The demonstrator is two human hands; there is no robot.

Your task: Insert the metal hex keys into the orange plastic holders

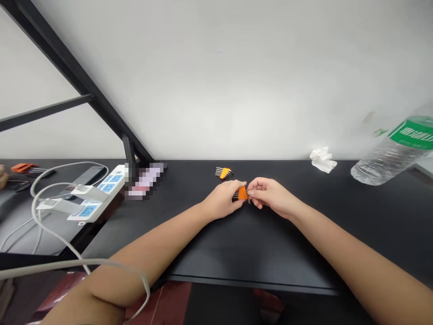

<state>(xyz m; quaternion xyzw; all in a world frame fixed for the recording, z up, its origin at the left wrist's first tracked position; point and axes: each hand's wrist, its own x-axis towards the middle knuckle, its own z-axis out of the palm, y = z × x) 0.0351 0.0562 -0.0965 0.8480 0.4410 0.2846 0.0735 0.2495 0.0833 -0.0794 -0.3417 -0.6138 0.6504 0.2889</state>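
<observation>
My left hand (225,200) is closed around an orange hex key holder (242,193), with dark metal shafts showing between the fingers and the holder. Thumb and fingers of my right hand (269,195) pinch the end of a hex key (249,200) at the holder's right side; most of that key is hidden. Just behind my left hand, a second hex key set (224,173) in a yellow-orange holder lies on the black table (270,253), its keys fanned out.
A white power strip (101,192) with plugs and a looping white cable (50,230) is at left. Beyond it, a person's hand (2,177) is near an orange-handled key set (25,168). Crumpled tissue (323,159) and a large plastic bottle (394,153) stand right, by the wall.
</observation>
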